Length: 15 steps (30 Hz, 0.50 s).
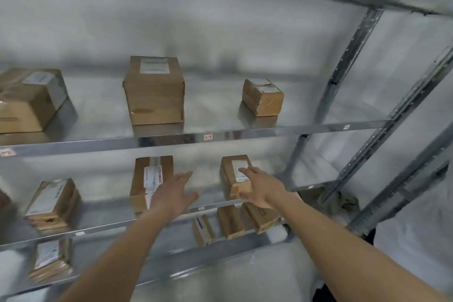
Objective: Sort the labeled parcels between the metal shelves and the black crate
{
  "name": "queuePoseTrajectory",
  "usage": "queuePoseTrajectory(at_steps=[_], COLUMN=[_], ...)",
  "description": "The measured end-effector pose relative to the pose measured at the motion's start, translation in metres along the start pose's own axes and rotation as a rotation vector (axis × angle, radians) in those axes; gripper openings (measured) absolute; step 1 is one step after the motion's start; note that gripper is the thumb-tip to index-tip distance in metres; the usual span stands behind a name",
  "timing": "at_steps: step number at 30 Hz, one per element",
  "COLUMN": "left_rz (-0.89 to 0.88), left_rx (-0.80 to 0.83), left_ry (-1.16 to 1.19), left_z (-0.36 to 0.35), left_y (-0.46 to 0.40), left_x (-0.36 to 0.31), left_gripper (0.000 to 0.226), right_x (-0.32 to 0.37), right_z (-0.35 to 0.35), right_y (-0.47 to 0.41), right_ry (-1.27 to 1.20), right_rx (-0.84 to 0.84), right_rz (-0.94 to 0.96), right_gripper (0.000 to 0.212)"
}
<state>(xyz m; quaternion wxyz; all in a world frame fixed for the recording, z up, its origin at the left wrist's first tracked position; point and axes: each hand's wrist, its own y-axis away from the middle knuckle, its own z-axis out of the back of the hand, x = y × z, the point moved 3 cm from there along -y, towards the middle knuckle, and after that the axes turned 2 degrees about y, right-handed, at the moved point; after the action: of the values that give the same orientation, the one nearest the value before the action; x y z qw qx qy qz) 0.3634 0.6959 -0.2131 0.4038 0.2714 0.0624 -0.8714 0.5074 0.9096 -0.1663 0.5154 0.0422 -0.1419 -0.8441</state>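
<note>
Two bare hands reach into the middle tier of the metal shelves. The right hand is on a small labeled parcel: fingers lie over its label, thumb under the near corner, a loose hold rather than a firm one. The left hand hovers spread, fingers apart, holding nothing, just in front of a taller parcel.

Risks, as I judge them: the small parcel sits close to the shelf's front lip, so a one-handed pull with so shallow a hold could let it tip off the edge and drop onto the standing parcels on the tier below. The left hand, if it sweeps sideways, may knock the taller parcel over. The sheet-metal tiers look smooth and glossy, so boxes will slide easily.

Farther up, the upper tier carries three more boxes, well apart; the middle box is the largest. Behind stands a pale grey wall, and slotted uprights rise at right. No black crate is in view.
</note>
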Motion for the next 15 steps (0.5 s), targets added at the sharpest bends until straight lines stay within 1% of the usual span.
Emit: queuePoseTrajectory(at_steps=[4, 7, 9, 12, 15], left_rz=[0.063, 0.110, 0.159, 0.254, 0.334], left_rx=[0.004, 0.015, 0.052, 0.115, 0.179], left_ry=[0.051, 0.047, 0.054, 0.095, 0.115], left_z=[-0.045, -0.092, -0.129, -0.190, -0.255], left_y=[-0.015, -0.018, -0.021, -0.026, -0.036], left_x=[0.016, 0.035, 0.053, 0.085, 0.117], left_gripper=[0.068, 0.066, 0.067, 0.069, 0.069], right_x=[-0.019, -0.030, -0.035, -0.044, -0.050], right_z=[-0.052, -0.107, -0.153, -0.234, -0.311], right_y=[-0.039, -0.069, -0.091, -0.120, -0.146], right_ry=[-0.033, -0.153, -0.206, -0.312, -0.335], right_rx=[0.074, 0.185, 0.255, 0.381, 0.447], right_rz=[0.029, 0.052, 0.088, 0.108, 0.143], right_gripper=[0.076, 0.065, 0.059, 0.074, 0.074])
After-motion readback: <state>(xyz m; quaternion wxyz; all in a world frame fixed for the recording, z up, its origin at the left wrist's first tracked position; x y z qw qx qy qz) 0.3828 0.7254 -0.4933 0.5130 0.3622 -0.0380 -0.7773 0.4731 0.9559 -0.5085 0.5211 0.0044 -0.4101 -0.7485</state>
